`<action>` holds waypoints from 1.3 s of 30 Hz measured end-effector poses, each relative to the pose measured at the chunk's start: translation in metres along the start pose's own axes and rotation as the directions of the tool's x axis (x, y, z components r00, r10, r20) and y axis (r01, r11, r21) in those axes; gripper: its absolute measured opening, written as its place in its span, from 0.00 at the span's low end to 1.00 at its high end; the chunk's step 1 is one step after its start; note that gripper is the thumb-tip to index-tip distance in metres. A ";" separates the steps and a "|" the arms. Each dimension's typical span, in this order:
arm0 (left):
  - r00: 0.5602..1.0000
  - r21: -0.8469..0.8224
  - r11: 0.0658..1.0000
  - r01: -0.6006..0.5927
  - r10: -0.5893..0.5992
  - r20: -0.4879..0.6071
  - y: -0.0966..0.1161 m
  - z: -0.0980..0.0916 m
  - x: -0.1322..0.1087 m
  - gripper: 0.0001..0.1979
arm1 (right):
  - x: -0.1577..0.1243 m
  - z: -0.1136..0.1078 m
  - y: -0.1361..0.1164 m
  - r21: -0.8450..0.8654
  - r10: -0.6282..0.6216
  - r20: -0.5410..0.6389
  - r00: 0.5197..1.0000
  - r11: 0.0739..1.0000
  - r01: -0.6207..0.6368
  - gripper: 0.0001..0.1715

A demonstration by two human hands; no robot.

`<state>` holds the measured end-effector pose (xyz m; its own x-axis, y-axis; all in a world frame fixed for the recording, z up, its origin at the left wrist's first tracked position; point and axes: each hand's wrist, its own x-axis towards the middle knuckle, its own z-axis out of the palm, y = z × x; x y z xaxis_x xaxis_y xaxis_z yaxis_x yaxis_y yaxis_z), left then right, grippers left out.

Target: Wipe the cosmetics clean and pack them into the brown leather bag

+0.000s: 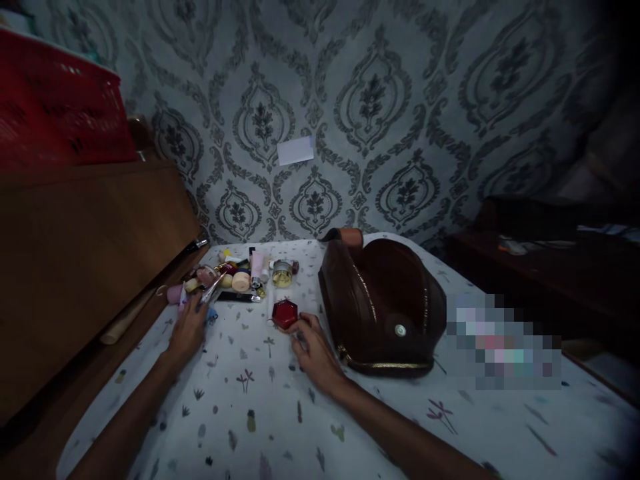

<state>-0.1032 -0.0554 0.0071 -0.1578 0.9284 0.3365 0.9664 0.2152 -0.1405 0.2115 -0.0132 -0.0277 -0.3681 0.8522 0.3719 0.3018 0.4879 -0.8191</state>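
Note:
A white patterned bedsheet [260, 413] covers the bed in front of me. My right hand [313, 350] rests on it with its fingertips pinched on a red hexagonal compact [285, 313]. Beside that hand, to the right, lies a dark brown leather handbag [385, 307] with a gold zip and a snap button. My left hand [187, 330] reaches into a cluster of small cosmetics [240, 273], its fingers closed around a thin, shiny item [213, 290] that I cannot make out. The cluster holds tubes, small jars and a round gold-lidded pot [281, 272].
A brown wooden cabinet [85, 267] stands close on the left with a red crate [55, 107] on top. Patterned wallpaper [380, 100] backs the bed, with a white card [295, 151] stuck on it. A dark low table [550, 267] sits at right.

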 end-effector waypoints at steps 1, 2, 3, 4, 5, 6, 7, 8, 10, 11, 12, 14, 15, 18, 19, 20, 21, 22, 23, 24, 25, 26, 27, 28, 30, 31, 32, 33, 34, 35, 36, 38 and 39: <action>1.000 0.005 1.000 0.001 -0.001 -0.010 0.002 0.000 0.003 0.24 | 0.000 0.000 0.000 -0.002 0.004 0.002 1.000 1.000 -0.004 0.15; 1.000 0.007 1.000 -0.003 0.003 -0.020 0.005 -0.002 0.005 0.24 | -0.001 0.000 0.000 -0.004 0.008 0.002 1.000 1.000 -0.008 0.15; 0.999 0.009 1.000 -0.012 0.013 -0.034 0.009 -0.004 0.005 0.23 | -0.001 -0.001 0.000 -0.006 0.011 0.001 1.000 1.000 -0.011 0.15; 0.998 0.009 1.000 -0.027 0.028 -0.052 0.014 -0.007 0.005 0.22 | -0.001 -0.001 0.000 -0.009 0.013 -0.001 1.000 1.000 -0.013 0.15; 0.996 0.002 0.999 -0.053 0.053 -0.070 0.021 -0.010 0.004 0.22 | -0.002 -0.001 0.000 -0.010 0.014 -0.002 1.000 1.000 -0.014 0.16; 0.992 -0.018 0.995 -0.094 0.092 -0.086 0.029 -0.013 0.002 0.22 | -0.002 -0.001 0.000 -0.010 0.012 -0.004 1.000 1.000 -0.012 0.16; 0.985 -0.052 0.988 -0.147 0.142 -0.094 0.039 -0.015 -0.001 0.23 | -0.001 -0.001 0.000 -0.010 0.007 -0.004 1.000 1.000 -0.007 0.16; 0.975 -0.103 0.971 -0.214 0.205 -0.089 0.051 -0.017 -0.004 0.24 | -0.001 0.000 0.000 -0.009 0.000 -0.005 1.000 1.000 0.000 0.16; 0.933 -0.228 0.906 -0.356 0.356 -0.045 0.076 -0.019 -0.008 0.28 | -0.001 0.000 0.000 -0.008 -0.010 -0.013 1.000 1.000 0.010 0.16; 0.897 -0.274 0.860 -0.430 0.443 -0.017 0.088 -0.019 -0.009 0.28 | -0.001 0.000 0.000 -0.009 -0.011 -0.019 1.000 1.000 0.011 0.15; 0.863 -0.294 0.826 -0.481 0.505 0.007 0.098 -0.019 -0.008 0.27 | 0.000 0.000 0.000 -0.011 -0.010 -0.025 1.000 1.000 0.010 0.15; 0.867 -0.262 0.843 -0.471 0.496 0.038 0.113 -0.017 -0.004 0.25 | -0.001 0.000 0.000 -0.014 -0.001 -0.027 1.000 1.000 0.001 0.14; 0.894 -0.220 0.878 -0.425 0.445 0.046 0.117 -0.016 -0.001 0.24 | -0.001 0.000 -0.001 -0.015 0.005 -0.023 1.000 1.000 -0.006 0.14; 0.964 -0.110 0.960 -0.256 0.262 0.039 0.117 -0.015 0.007 0.22 | -0.001 -0.001 -0.002 -0.013 0.023 0.003 1.000 1.000 -0.023 0.14; 0.974 -0.094 0.971 -0.219 0.224 0.043 0.114 -0.016 0.009 0.21 | -0.001 -0.001 -0.002 -0.011 0.024 0.010 1.000 1.000 -0.024 0.14; 0.979 -0.083 0.978 -0.192 0.197 0.058 0.112 -0.017 0.009 0.21 | -0.001 -0.001 -0.002 -0.008 0.023 0.015 1.000 1.000 -0.023 0.15; 0.982 -0.072 0.983 -0.170 0.175 0.077 0.109 -0.018 0.009 0.21 | -0.001 -0.001 -0.003 -0.003 0.022 0.018 1.000 1.000 -0.021 0.15; 0.983 -0.059 0.987 -0.149 0.154 0.099 0.107 -0.019 0.007 0.22 | -0.001 -0.001 -0.003 0.002 0.022 0.017 1.000 1.000 -0.022 0.16; 0.984 -0.045 0.991 -0.127 0.131 0.120 0.105 -0.020 0.006 0.24 | -0.001 -0.001 -0.004 0.005 0.025 0.015 1.000 1.000 -0.025 0.16; 0.984 -0.034 0.993 -0.112 0.115 0.135 0.104 -0.021 0.004 0.25 | -0.002 -0.001 -0.006 0.006 0.031 0.013 0.999 1.000 -0.031 0.16; 0.984 -0.035 0.994 -0.106 0.110 0.140 0.103 -0.021 0.002 0.28 | -0.003 -0.001 -0.008 0.002 0.039 0.009 0.999 0.999 -0.039 0.16; 0.986 -0.026 0.996 -0.089 0.091 0.139 0.103 -0.020 0.001 0.30 | -0.004 -0.002 -0.010 -0.001 0.047 0.012 0.999 0.999 -0.047 0.15; 0.987 -0.028 0.995 -0.093 0.096 0.128 0.103 -0.018 0.001 0.29 | -0.005 -0.002 -0.011 -0.011 0.059 0.020 0.998 0.998 -0.058 0.16; 0.989 -0.047 0.993 -0.110 0.114 0.094 0.104 -0.015 0.002 0.27 | -0.005 -0.003 -0.013 -0.021 0.072 0.025 0.997 0.997 -0.071 0.16; 0.987 -0.084 0.984 -0.160 0.160 -0.002 0.107 -0.007 0.007 0.24 | -0.005 -0.004 -0.014 -0.048 0.094 0.040 0.995 0.995 -0.092 0.15; 0.978 -0.093 0.974 -0.209 0.205 -0.044 0.109 -0.003 0.010 0.24 | -0.005 -0.005 -0.014 -0.059 0.106 0.044 0.993 0.993 -0.103 0.14; 0.960 -0.096 0.957 -0.275 0.268 -0.084 0.111 0.001 0.013 0.24 | -0.004 -0.005 -0.014 -0.068 0.108 0.045 0.993 0.992 -0.105 0.14; 0.938 -0.090 0.937 -0.339 0.328 -0.113 0.113 0.004 0.016 0.24 | -0.004 -0.006 -0.013 -0.075 0.112 0.045 0.993 0.991 -0.108 0.14; 0.919 -0.086 0.920 -0.383 0.370 -0.135 0.114 0.006 0.019 0.24 | -0.004 -0.006 -0.013 -0.079 0.115 0.043 0.992 0.991 -0.112 0.14; 0.908 -0.085 0.910 -0.407 0.393 -0.146 0.115 0.007 0.021 0.23 | -0.004 -0.006 -0.013 -0.080 0.116 0.042 0.992 0.990 -0.112 0.14; 0.907 -0.084 0.909 -0.407 0.392 -0.151 0.115 0.007 0.024 0.23 | -0.004 -0.007 -0.014 -0.081 0.117 0.042 0.992 0.990 -0.113 0.14; 0.925 -0.087 0.927 -0.365 0.351 -0.146 0.115 0.007 0.029 0.22 | -0.005 -0.008 -0.015 -0.083 0.117 0.044 0.992 0.990 -0.113 0.13; 0.935 -0.085 0.937 -0.339 0.325 -0.142 0.115 0.007 0.030 0.22 | -0.006 -0.009 -0.016 -0.085 0.116 0.047 0.992 0.990 -0.112 0.13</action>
<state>0.0021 -0.0002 -0.0053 0.1952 0.8950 0.4010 0.9763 -0.1385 -0.1661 0.2165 -0.0240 -0.0133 -0.3712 0.8934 0.2532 0.4150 0.4036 -0.8154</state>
